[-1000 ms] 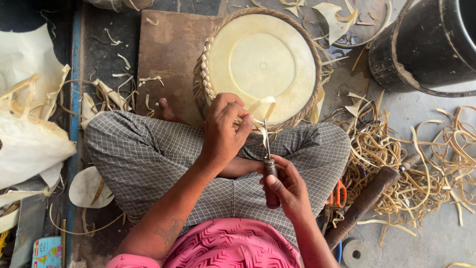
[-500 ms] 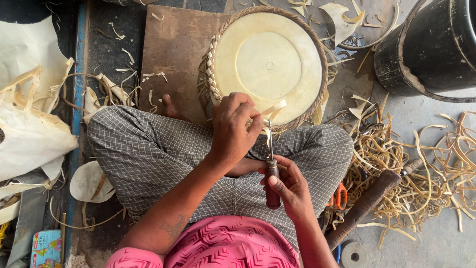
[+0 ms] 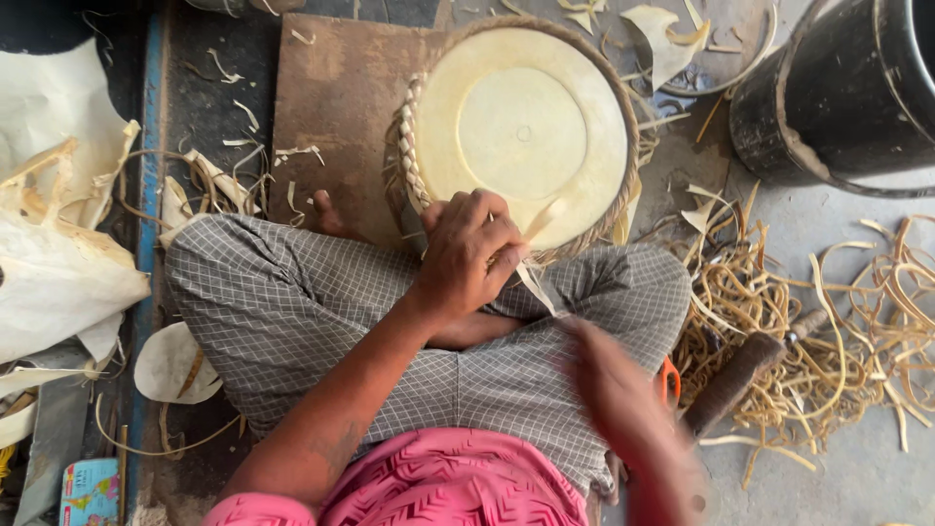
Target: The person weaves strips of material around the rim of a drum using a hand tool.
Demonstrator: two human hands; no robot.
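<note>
One view only, head camera looking straight down. Person seated cross-legged on the floor (image 3: 857,477), checked cloth over the knees. Left hand (image 3: 469,255) pinched closed on a pale strip (image 3: 534,255) at the near edge of a round woven basket (image 3: 521,131), which lies bottom-up on a brown board (image 3: 336,117) just beyond the knees. Right hand (image 3: 623,399) blurred, low at the right knee; cannot tell whether it grips anything.

Risk, as judged: strip looks thin and bent sharply at the pinch, so a hard pull could snap or fray it; the basket sits loose on the board and could slide under that pull.

Surface: grey floor littered with cane shavings (image 3: 828,331), thick to the right. Dark-handled tool (image 3: 740,375) lies among them, orange scissors (image 3: 670,378) just beside the knee. Black bucket (image 3: 838,97) upper right. Pale sheets (image 3: 58,253) heaped at left.
</note>
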